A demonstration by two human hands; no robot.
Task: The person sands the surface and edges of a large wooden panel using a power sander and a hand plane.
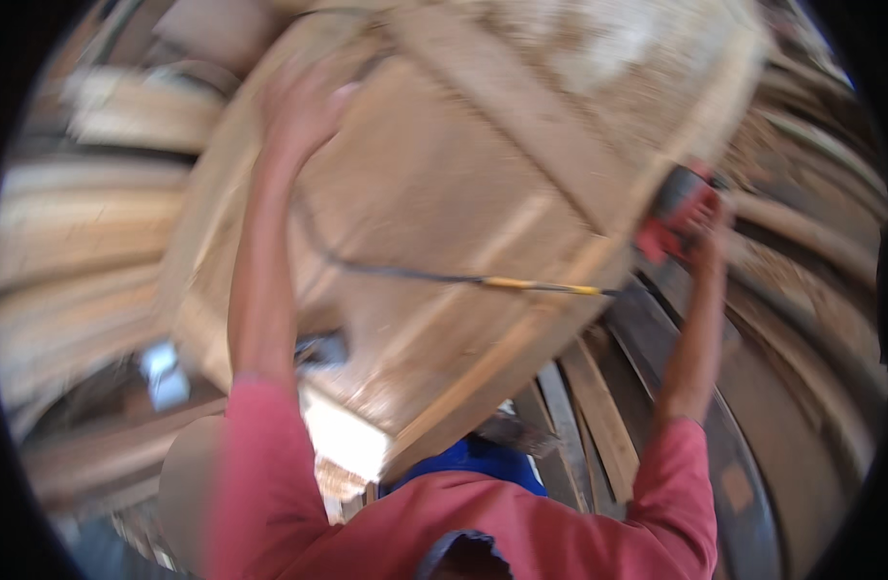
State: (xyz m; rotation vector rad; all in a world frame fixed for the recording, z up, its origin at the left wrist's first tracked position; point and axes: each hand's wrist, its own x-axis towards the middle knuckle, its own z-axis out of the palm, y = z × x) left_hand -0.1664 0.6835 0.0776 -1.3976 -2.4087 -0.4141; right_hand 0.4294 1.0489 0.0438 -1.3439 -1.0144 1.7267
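At the right edge of a framed wooden panel (pixel 415 155), head view, the right hand (pixel 712 227) is wrapped round a red-and-dark tool (pixel 674 205), probably hefty, best held by its body. Left hand (pixel 302 108) is over the panel's far left, too blurry to tell its grip; panel's likely stiff, so grab its edges.

Your left arm (pixel 265 251) stretches forward, left hand (pixel 302 108) motion-blurred; your right arm (pixel 693 348) reaches outward, right hand (pixel 710 232) curled.

The panel (pixel 434 174) is matt wood, the power tool (pixel 674 217) plastic-looking, the shirt (pixel 550 522) cloth.
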